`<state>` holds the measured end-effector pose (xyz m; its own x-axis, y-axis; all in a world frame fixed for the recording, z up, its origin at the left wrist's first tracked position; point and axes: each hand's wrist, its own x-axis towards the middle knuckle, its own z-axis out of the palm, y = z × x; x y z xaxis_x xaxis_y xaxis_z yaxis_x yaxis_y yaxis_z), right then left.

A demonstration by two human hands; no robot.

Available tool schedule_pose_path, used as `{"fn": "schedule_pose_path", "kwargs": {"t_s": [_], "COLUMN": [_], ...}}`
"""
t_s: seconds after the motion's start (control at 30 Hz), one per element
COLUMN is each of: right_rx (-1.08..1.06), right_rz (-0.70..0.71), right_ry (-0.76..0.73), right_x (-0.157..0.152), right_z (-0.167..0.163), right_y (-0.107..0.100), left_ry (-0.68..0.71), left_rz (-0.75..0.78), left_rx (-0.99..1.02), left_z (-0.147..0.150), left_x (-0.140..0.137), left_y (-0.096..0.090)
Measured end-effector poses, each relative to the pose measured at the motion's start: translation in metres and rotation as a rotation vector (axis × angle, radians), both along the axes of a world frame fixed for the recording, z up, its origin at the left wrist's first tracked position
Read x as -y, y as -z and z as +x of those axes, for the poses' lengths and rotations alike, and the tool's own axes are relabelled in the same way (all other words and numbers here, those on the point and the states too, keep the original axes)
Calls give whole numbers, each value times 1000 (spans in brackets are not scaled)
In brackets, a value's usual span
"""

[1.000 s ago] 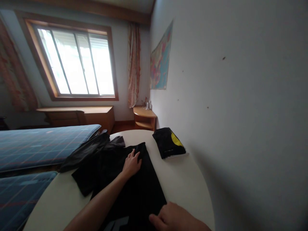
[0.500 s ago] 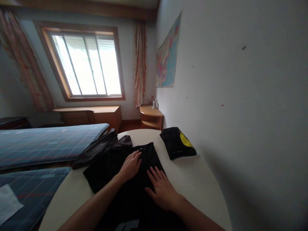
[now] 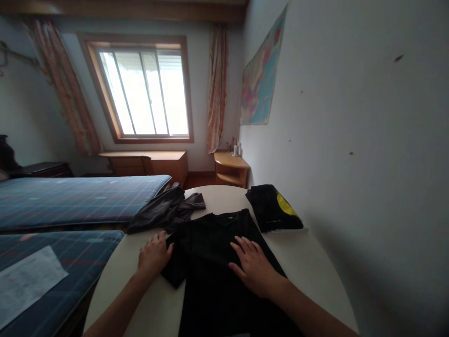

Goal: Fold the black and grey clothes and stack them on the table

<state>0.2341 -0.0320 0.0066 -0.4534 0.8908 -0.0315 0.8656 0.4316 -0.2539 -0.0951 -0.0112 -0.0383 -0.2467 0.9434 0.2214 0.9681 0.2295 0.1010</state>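
Observation:
A black T-shirt (image 3: pixel 217 262) lies spread on the round pale table (image 3: pixel 315 281), its collar toward the far side. My right hand (image 3: pixel 254 264) rests palm down on the shirt's chest, fingers spread. At the outer edge of the left sleeve is my left hand (image 3: pixel 153 255), its thumb apart from the slightly bent fingers. A crumpled dark grey garment (image 3: pixel 164 210) lies beyond that sleeve. The lower part of the shirt runs out of view at the bottom.
A folded black garment with a yellow patch (image 3: pixel 286 204) lies at the table's far right, near the white wall (image 3: pixel 368 196). Blue plaid mattresses (image 3: pixel 80 199) are on the left, one bearing a paper sheet (image 3: pixel 31 283). A desk (image 3: pixel 168 161) and corner shelf (image 3: pixel 231 161) stand behind.
My left hand has moved left from the shirt's upper chest to the sleeve edge. My right hand stays on the chest. The shirt lies flatter, and the view has turned slightly left.

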Motion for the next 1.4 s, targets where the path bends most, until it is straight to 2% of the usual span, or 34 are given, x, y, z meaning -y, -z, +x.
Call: {"fn": "schedule_pose_path", "kwargs": {"t_s": [0.13,0.3,0.47,0.6,0.67,0.73,0.8,0.87,0.93,1.03,1.17,1.3,1.4], "right_rx": [-64,-69,-38,-44,-126,-272,-471,-642,-724,-665,-514,-432,-387], "right_rz": [-90,-70,-89,-123,-167,-203,-231,-237,-252,-285,-232,-191,-159], "right_ry": [-147,-146,-131,-152,-130,-47,76,193,269,289,241,187,157], "right_x": [-6,-8,-10,-18,-27,-39,-54,-68,-79,-91,-100,-106,-115], "right_z": [-34,-43,-44,-55,-61,-64,-63,-60,-56,-53,-61,-80,-101], "right_y": [14,24,20,17,15,11,7,4,3,6,10,6,4], "left_ry": [46,32,83,170,241,339,469,533,508,431,429,449,532], "left_rz": [-11,189,250,325,375,386,313,228,195,127,9,5,15], "left_rx": [148,267,470,619,658,718,874,974,911,718,546,366,329], "left_z": [-17,-39,-44,-20,5,34,59,74,76,65,57,66,70], "left_x": [-4,-22,-41,-49,-48,-41,-33,-23,-15,-2,20,37,41], "left_y": [-7,-35,-55,-75,-84,-89,-87,-78,-64,-40,-14,-5,-5]}}
